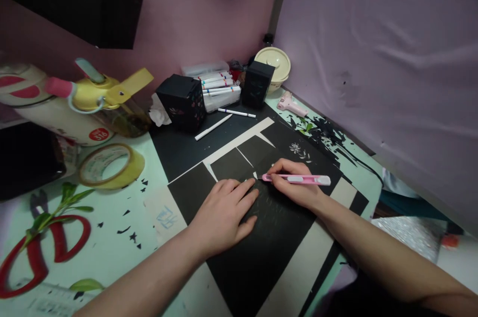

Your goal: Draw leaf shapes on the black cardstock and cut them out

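My right hand [295, 182] grips a slim pink utility knife [306, 179] with its tip on a sheet of black cardstock [269, 237]. My left hand [227, 212] lies flat on the same sheet, fingers spread, just left of the tip. Pale gaps show along the sheet's upper flaps, and a small white sliver [255, 175] shows beside the tip. Right of there, a pale cut-out flower pattern [295, 148] marks the black card. Beneath is a lighter board [287, 277].
Red-handled scissors [37, 262], a tape roll [112, 165] and bottles line the left. At the back are two black boxes [182, 103] [257, 85], white markers [220, 89], a lidded bowl [274, 60] and a pink glue gun [291, 105]. Black scraps [324, 133] lie at right.
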